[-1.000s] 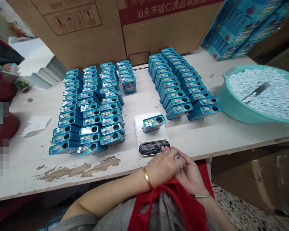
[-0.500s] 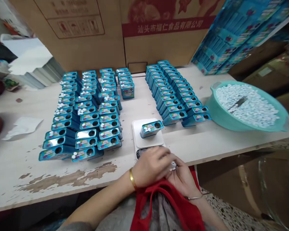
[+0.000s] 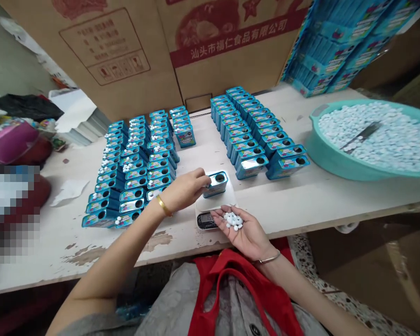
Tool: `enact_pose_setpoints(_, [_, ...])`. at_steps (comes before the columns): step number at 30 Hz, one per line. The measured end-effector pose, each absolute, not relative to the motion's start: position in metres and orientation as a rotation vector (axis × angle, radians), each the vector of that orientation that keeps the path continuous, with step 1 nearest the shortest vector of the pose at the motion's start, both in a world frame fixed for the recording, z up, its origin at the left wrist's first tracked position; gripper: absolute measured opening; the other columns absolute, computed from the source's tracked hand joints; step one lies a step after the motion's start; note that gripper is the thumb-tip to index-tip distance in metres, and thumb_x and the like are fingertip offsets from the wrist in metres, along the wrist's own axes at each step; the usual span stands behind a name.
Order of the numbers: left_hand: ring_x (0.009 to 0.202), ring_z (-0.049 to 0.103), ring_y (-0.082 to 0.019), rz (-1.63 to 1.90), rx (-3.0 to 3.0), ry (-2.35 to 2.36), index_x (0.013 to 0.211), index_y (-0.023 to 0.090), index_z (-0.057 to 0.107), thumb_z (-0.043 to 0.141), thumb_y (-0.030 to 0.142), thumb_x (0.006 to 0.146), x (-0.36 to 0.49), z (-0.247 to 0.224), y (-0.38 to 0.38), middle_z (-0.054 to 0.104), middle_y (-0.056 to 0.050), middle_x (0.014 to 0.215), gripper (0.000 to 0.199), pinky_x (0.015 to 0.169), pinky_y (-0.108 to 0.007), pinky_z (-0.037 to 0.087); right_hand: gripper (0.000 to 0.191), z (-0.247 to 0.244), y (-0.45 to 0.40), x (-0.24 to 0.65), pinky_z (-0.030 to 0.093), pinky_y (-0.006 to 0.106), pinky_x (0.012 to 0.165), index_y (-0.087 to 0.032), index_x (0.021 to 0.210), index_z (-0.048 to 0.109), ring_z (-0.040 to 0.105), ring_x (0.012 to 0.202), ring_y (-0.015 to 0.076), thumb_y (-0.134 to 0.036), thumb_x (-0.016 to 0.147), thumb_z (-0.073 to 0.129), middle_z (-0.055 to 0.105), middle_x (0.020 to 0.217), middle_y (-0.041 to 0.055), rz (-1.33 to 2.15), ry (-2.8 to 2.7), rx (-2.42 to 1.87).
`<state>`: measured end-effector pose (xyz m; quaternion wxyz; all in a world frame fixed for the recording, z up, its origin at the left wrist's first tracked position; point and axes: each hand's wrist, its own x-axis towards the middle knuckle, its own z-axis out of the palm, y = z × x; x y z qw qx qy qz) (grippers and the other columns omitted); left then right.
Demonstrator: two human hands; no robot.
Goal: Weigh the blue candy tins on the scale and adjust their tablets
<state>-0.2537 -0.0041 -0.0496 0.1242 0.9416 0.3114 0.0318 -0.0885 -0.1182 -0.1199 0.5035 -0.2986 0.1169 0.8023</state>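
A small blue candy tin (image 3: pixel 217 185) with a round hole in its top stands on a white digital scale (image 3: pixel 205 205), whose display is lit. My left hand (image 3: pixel 185 189) reaches over from the left, fingers pressed together at the left end of the tin's top. Its fingertips cover that end, so whatever they pinch is hidden. In front of the scale my right hand (image 3: pixel 247 235) is palm up and cupped, holding a small heap of white candies (image 3: pixel 234 221). Its fingertips are close to the display.
Rows of blue tins (image 3: pixel 133 182) stand left of the scale, many topped with white candies. More rows (image 3: pixel 252 135) stand to its right. A teal basin (image 3: pixel 339 158) of candies holds a scoop (image 3: pixel 364 135). A big cardboard box (image 3: pixel 143 56) and stacked blue packs (image 3: pixel 322 56) stand behind.
My hands, together at the table's front edge before, are now apart. The left has moved up and left to the tin; the right has opened palm up, showing the candies. The view has shifted slightly.
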Motion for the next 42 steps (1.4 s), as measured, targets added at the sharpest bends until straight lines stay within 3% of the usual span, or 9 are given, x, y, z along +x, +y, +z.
enact_pose_setpoints(7, [0.077, 0.05, -0.012, 0.341, 2.572, 0.768, 0.091, 0.014, 0.053, 0.047, 0.023, 0.09, -0.247, -0.032, -0.008, 0.054, -0.004, 0.088, 0.01, 0.07, -0.022, 0.041, 0.017, -0.117, -0.114, -0.085, 0.057, 0.032, 0.082, -0.007, 0.084, 0.064, 0.069, 0.092, 0.0219, -0.013, 0.085, 0.048, 0.072, 0.085, 0.0145, 1.927, 0.254, -0.689])
enact_pose_setpoints(14, [0.082, 0.051, -0.015, 0.197, 2.619, 0.516, 0.096, 0.014, 0.054, 0.042, 0.018, 0.09, -0.209, -0.048, -0.051, 0.054, -0.007, 0.093, 0.014, 0.069, -0.024, 0.041, 0.026, -0.101, -0.113, -0.078, 0.059, 0.024, 0.06, -0.014, 0.079, 0.062, 0.066, 0.06, 0.0106, -0.012, 0.091, 0.039, 0.07, 0.068, 0.0012, 1.843, 0.247, -0.692])
enact_pose_setpoints(25, [0.081, 0.054, -0.015, 0.352, 2.599, 0.49, 0.084, 0.017, 0.053, 0.042, 0.019, 0.089, -0.195, -0.03, -0.029, 0.053, -0.003, 0.086, 0.012, 0.072, -0.028, 0.043, 0.031, -0.071, -0.104, -0.063, 0.059, 0.027, 0.068, -0.016, 0.094, 0.062, 0.067, 0.067, 0.0102, -0.012, 0.094, 0.032, 0.071, 0.071, 0.0004, 1.764, 0.179, -0.666])
enact_pose_setpoints(33, [0.08, 0.055, -0.015, 0.419, 2.548, 0.471, 0.082, 0.017, 0.055, 0.045, 0.022, 0.088, -0.195, -0.029, -0.034, 0.053, -0.003, 0.085, 0.013, 0.072, -0.028, 0.044, 0.029, -0.071, -0.107, -0.064, 0.059, 0.027, 0.069, -0.014, 0.092, 0.062, 0.068, 0.068, 0.011, -0.011, 0.093, 0.033, 0.071, 0.071, 0.0022, 1.751, 0.188, -0.662])
enact_pose_setpoints(42, [0.07, 0.049, -0.011, 0.816, 2.518, 0.755, 0.085, 0.016, 0.054, 0.047, 0.018, 0.088, -0.206, -0.049, -0.007, 0.055, -0.003, 0.08, 0.007, 0.067, -0.025, 0.043, 0.021, -0.087, -0.111, -0.06, 0.057, 0.027, 0.082, -0.008, 0.091, 0.064, 0.068, 0.097, 0.0193, -0.012, 0.088, 0.043, 0.072, 0.09, 0.0135, 1.78, 0.265, -0.678])
